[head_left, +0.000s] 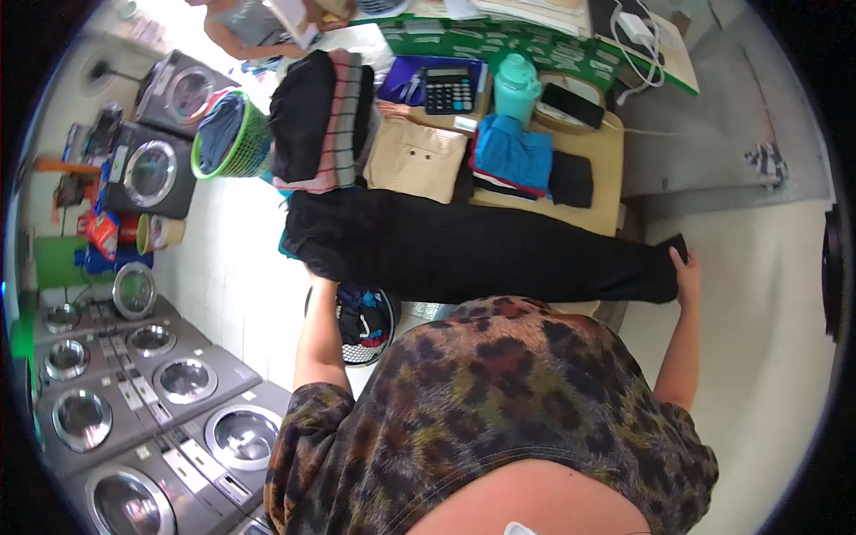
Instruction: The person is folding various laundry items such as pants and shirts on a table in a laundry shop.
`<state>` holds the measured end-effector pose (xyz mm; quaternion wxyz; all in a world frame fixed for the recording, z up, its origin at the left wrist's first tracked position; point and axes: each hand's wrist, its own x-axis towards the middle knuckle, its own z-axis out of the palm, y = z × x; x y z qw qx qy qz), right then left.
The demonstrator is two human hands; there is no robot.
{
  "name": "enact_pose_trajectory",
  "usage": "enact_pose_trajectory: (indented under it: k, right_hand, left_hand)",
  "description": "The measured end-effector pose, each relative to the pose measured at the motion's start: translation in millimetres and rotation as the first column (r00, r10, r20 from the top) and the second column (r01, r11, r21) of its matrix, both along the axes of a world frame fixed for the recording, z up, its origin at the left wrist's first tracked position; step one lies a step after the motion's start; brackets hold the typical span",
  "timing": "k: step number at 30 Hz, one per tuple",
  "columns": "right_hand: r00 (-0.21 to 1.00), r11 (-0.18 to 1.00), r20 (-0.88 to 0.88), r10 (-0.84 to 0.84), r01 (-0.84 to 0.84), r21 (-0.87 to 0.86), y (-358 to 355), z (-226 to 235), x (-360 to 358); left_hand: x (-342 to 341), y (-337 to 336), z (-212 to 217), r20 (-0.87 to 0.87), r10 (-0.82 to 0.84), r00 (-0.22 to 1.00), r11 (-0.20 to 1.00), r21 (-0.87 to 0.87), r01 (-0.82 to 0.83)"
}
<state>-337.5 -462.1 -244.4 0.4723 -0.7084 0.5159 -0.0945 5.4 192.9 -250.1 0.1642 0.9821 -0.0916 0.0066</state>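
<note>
A long black garment [481,250] is stretched out flat across the front of a wooden table [608,169]. My left hand [323,267] grips its left end, mostly hidden under the cloth. My right hand [685,267] holds its right end at the table's corner. Behind the garment lie a folded beige shirt [415,159], a folded blue garment [513,153] on darker folded clothes, and a small black folded piece [571,178]. A pile of dark and striped folded clothes [323,120] stands at the table's left.
A green basket [234,138] with blue cloth stands left of the table, a black basket [364,325] of clothes below it. A calculator [448,89], teal bottle [515,87] and phone [572,104] sit at the back. Washing machines [152,401] line the left. Another person [254,22] stands at the far top.
</note>
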Motion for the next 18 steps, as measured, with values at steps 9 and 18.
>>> enact_pose_trajectory:
  k: [9,18]
  right_hand:
    - [0.946,0.967,-0.213,0.244,-0.254,-0.019,0.9,7.3,-6.4]
    - [0.947,0.824,-0.246,0.204,-0.303,-0.480,67.1,63.3,39.1]
  left_hand:
    - [36.0,72.2,-55.7,-0.257,0.031,0.966,0.682,0.711,0.168]
    - [74.7,143.0,-50.1,-0.501,-0.222,0.837,0.947,0.092,0.307]
